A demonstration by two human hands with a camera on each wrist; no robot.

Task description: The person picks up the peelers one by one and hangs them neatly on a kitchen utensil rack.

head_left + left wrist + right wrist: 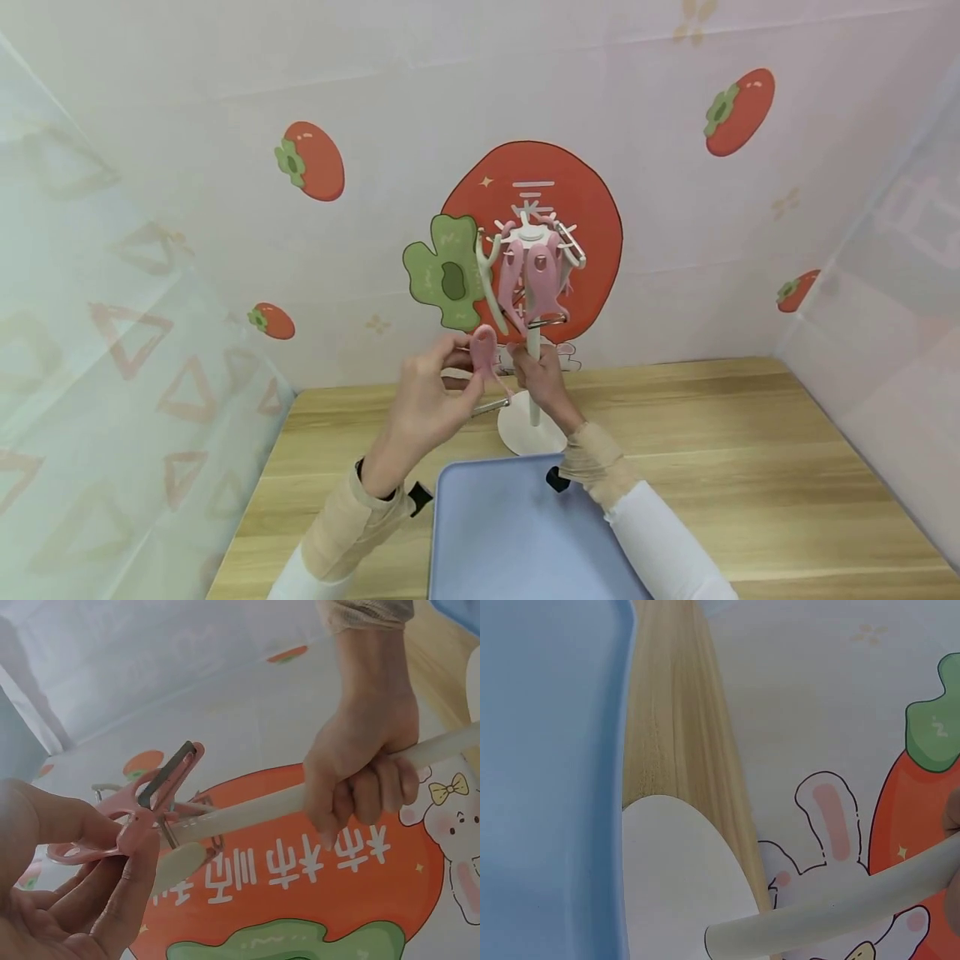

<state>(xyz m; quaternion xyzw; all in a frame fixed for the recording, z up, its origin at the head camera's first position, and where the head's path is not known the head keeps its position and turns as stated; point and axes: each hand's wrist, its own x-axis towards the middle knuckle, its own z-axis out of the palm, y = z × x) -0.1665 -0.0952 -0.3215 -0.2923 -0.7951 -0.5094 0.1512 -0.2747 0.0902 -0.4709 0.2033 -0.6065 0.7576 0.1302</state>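
Note:
In the head view my left hand (427, 400) pinches a pink fish-shaped peeler (483, 348) by its handle, its metal blade pointing down. The left wrist view shows this peeler (133, 829) between thumb and fingers. My right hand (545, 382) grips the white pole (262, 802) of a hanging stand below its hooks. From the stand's white hooked top (531, 233) hang several peelers, among them a pink peeler (543, 271) and a pale green peeler (486, 283). The held peeler is left of and lower than the hanging ones.
The stand's round white base (516, 429) is on the wooden table (720, 467). A blue tray (517, 533) lies in front of it, under my right forearm. Behind rises a white cloth backdrop (375, 250) with printed persimmons; similar cloth hangs at both sides.

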